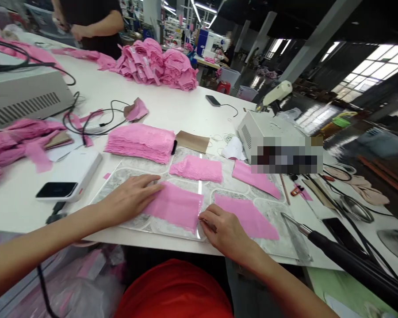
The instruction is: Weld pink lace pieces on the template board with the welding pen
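Note:
A flat pink fabric piece (pixel 175 205) lies on a grey marbled board (pixel 182 229) right in front of me. Over its left edge my left hand (pixel 135 194) rests with fingers stretched out. At the right edge of the same piece, my right hand (pixel 222 227) is closed in a pinch, beside a shiny narrow strip (pixel 199 198); what the fingertips hold is too small to make out. To the right lies another pink piece (pixel 247 216). Farther back on the board are a small pink stack (pixel 197 168) and a slanted pink piece (pixel 257 179).
Behind the board stands a thick pink fabric stack (pixel 141 141) beside brown card (pixel 192 142). A white power bank (pixel 71 176) is at left, a beige machine box (pixel 268 132) at right. A black-handled tool (pixel 338 251) reaches in from the right. Another person (pixel 93 26) stands across the table.

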Demonstrator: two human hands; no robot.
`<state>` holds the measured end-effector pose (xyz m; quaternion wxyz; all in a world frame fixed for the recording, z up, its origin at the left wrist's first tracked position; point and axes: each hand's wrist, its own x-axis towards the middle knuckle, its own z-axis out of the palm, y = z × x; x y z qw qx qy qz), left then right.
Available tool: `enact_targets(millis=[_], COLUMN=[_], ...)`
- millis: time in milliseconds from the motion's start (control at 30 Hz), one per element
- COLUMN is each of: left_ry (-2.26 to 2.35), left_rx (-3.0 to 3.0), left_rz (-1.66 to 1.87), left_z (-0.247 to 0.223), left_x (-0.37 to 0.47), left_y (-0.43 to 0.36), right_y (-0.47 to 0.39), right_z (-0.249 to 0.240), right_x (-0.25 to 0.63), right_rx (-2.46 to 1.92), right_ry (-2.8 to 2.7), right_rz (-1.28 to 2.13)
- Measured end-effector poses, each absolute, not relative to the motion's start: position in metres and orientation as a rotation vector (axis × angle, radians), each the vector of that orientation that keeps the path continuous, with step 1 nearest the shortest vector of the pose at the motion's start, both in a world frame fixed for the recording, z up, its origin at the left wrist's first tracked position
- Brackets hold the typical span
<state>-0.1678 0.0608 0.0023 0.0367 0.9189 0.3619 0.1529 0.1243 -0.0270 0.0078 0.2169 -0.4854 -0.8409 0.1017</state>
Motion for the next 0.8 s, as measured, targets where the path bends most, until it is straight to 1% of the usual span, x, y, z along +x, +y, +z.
enact_targets(millis=[167, 300, 433, 533, 633, 800], left_ry=[0.866, 0.542, 0.367, 0.339, 0.381, 0.436], left_rx=[2.966, 2.9, 2.796, 2.791, 2.795, 2.841], left_rz=[0.573, 0.435, 0.281, 0.174, 0.109, 0.113], left_z=[0.006, 0.018, 0.021, 0.016, 0.012, 0.011], left_x=[-0.154, -0.1, -0.041, -0.018, -0.013, -0.017], left_y=[0.062, 0.057, 0.059, 0.064, 0.068, 0.068], right_y=[-0.042, -0.052, -0.059, -0.067, -0.075, -0.081], right_z=[0.016, 0.007, -0.008, -0.015, -0.019, -0.021], right_x=[0.164, 0.214, 0.25, 0.258, 0.256, 0.254], right_rx=[-1.423, -1.542, -1.616, -1.583, -1.528, -1.46], right_ry=[-2.042, -1.865, -1.801, -1.762, -1.781, -1.854], right_rz=[0.233, 0.07, -0.074, -0.127, -0.14, -0.181])
